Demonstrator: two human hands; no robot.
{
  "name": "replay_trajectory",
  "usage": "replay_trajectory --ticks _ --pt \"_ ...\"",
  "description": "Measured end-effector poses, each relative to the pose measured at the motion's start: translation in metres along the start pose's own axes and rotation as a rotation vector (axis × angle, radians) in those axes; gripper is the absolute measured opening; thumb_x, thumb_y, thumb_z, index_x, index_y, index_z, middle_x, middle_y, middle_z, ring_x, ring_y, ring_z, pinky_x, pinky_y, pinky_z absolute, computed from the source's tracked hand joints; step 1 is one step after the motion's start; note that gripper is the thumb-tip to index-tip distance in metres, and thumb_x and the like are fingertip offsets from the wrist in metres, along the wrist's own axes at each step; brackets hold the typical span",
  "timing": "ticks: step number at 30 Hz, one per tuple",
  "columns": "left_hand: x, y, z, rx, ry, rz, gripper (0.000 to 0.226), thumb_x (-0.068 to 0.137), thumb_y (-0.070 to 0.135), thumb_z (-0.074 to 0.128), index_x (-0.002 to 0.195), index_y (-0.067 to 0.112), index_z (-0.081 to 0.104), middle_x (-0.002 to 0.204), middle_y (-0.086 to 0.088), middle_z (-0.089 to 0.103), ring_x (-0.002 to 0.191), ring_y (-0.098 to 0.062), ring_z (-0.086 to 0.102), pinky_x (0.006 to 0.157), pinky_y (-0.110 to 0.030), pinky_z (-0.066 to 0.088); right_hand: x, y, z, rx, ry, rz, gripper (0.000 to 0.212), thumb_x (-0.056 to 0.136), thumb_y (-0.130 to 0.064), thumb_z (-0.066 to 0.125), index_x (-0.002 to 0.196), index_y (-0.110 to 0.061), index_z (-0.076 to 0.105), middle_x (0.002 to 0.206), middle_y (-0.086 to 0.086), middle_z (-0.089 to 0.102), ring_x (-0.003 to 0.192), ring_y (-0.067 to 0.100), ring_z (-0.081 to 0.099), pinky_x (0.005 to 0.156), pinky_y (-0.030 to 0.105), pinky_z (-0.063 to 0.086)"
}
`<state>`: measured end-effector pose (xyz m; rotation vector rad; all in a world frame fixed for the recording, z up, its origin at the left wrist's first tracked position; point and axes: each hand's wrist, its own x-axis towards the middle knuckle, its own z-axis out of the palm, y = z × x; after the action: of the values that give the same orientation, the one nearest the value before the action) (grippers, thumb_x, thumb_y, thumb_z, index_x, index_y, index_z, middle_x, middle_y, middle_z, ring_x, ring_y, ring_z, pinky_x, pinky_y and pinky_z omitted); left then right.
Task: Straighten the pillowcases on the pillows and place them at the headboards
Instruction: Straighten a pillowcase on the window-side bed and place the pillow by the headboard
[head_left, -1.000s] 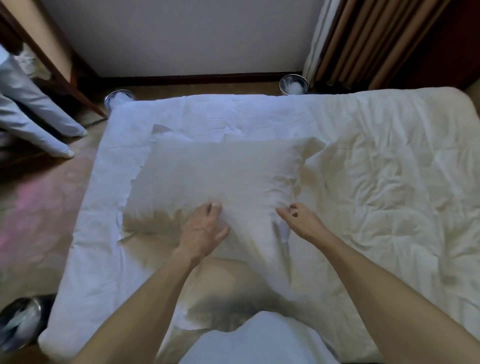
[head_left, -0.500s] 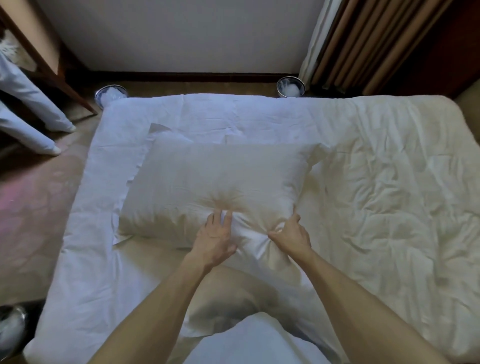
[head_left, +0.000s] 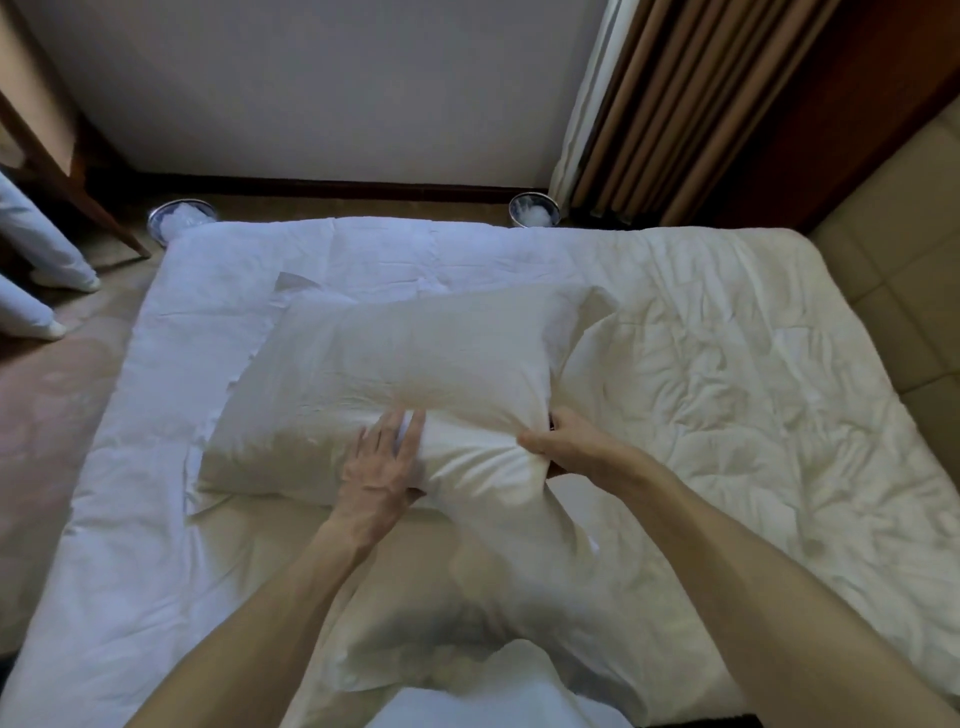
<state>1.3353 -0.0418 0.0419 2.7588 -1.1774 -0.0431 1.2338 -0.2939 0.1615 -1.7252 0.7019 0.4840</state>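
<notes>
A white pillow (head_left: 405, 364) in a loose white pillowcase lies across the middle of the bed (head_left: 727, 415). Its near right corner is bunched up. My right hand (head_left: 563, 441) is closed around that bunched corner, pinching the cloth. My left hand (head_left: 382, 462) lies flat on the pillow's near edge, fingers spread and pressing the fabric down. Slack pillowcase cloth (head_left: 519, 571) trails from the gripped corner toward me, between my forearms. The padded beige headboard (head_left: 893, 291) stands at the right edge of the view.
The bed carries a rumpled white duvet on its right half. Two round bins (head_left: 182, 218) (head_left: 535, 210) with white liners stand on the floor beyond the bed. Brown curtains (head_left: 675, 104) hang at the back right. More white pillows (head_left: 36, 260) lean at the far left by a wooden frame.
My right hand has gone from an open pinch to a tight grasp on the pillow's near right corner, gathering the cloth. My left hand slid along the near edge and stays flat.
</notes>
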Motion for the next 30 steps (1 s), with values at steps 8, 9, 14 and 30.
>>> replay_trajectory --ticks 8,9,14,30 --pt "0.035 0.031 -0.045 0.003 0.134 0.165 0.025 0.071 0.007 0.077 0.076 0.020 0.056 0.067 -0.003 0.063 0.065 -0.030 0.060 0.070 -0.033 0.049 -0.039 -0.003 -0.044 -0.282 0.101 0.047 0.022 0.092 -0.023 0.061 0.110 -0.011 0.063 0.101 0.010 0.068 0.077 0.015 0.062 0.059 0.024 0.051" --pt "0.034 0.034 -0.048 -0.022 0.112 0.134 0.025 0.071 0.007 0.077 0.077 0.020 0.056 0.066 -0.002 0.062 0.065 -0.029 0.060 0.063 -0.031 0.048 -0.040 -0.001 -0.047 -0.348 0.109 0.055 0.021 0.091 -0.022 0.060 0.107 -0.009 0.064 0.097 0.012 0.068 0.075 0.017 0.063 0.056 0.026 0.052" --pt "0.047 0.033 -0.081 -0.055 0.097 0.088 0.016 0.079 0.014 0.069 0.079 0.020 0.053 0.063 -0.003 0.059 0.058 -0.029 0.057 0.048 -0.028 0.033 -0.045 -0.014 -0.052 -1.060 0.476 -0.112 0.033 0.086 -0.027 0.055 0.117 -0.014 0.055 0.113 0.009 0.062 0.106 0.033 0.060 0.078 0.038 0.049" --pt "0.025 0.048 -0.066 -0.246 0.154 -0.077 0.019 0.085 0.041 0.067 0.086 0.025 0.058 0.079 0.004 0.063 0.072 -0.024 0.063 0.056 -0.033 0.048 -0.023 -0.034 0.025 -1.415 0.509 -0.521 0.014 0.081 -0.003 0.058 0.087 -0.013 0.066 0.078 0.009 0.066 0.068 0.034 0.066 0.055 0.033 0.032"
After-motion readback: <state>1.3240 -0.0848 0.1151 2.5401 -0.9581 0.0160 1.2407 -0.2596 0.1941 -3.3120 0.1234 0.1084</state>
